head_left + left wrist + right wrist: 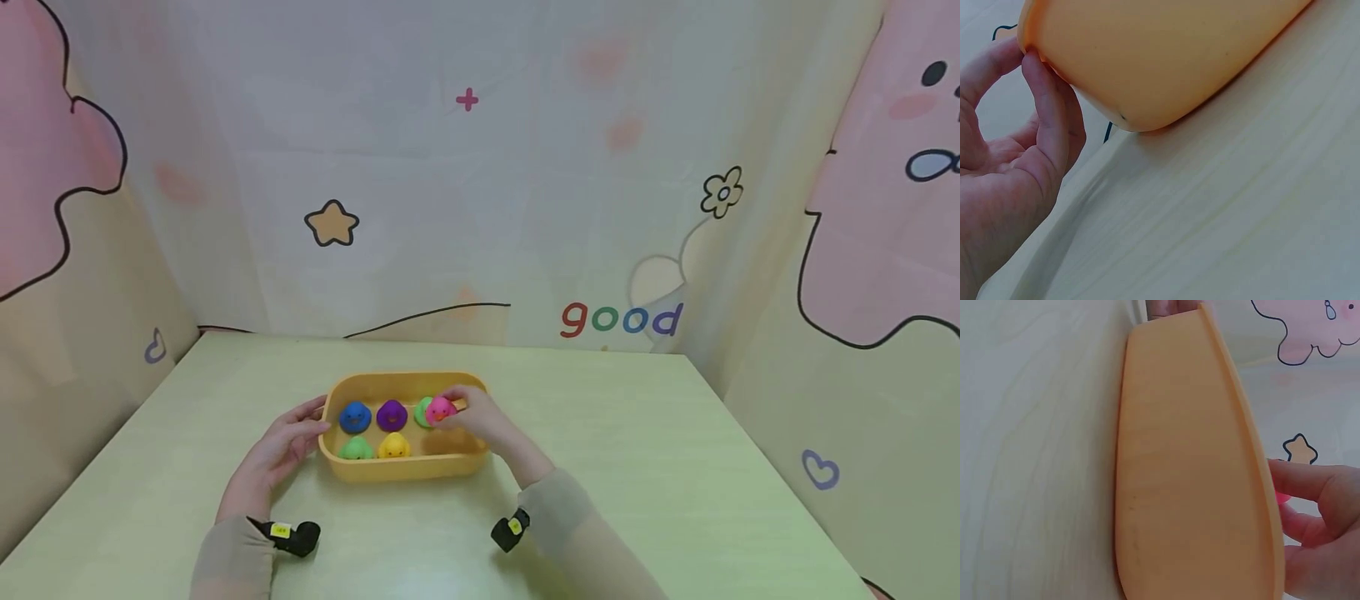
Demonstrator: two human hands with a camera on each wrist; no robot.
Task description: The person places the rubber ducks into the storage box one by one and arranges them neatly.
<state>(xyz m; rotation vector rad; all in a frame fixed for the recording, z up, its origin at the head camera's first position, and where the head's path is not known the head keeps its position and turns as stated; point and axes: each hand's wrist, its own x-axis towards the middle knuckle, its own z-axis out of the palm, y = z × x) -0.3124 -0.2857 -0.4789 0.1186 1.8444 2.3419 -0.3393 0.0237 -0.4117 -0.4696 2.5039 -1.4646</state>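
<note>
A yellow-orange plastic bin stands on the table with several small rubber ducks in it. My left hand pinches the bin's left rim between thumb and fingers, as the left wrist view confirms at the bin's wall. With my right hand I hold a pink rubber duck inside the bin, over its right part. Partly behind it is a green duck. A blue duck and a purple duck sit along the back; another green duck and a yellow duck are in front.
The pale table reaches to a printed cloth backdrop behind and at both sides. Black wrist cameras sit on both sleeves, one at the left and one at the right.
</note>
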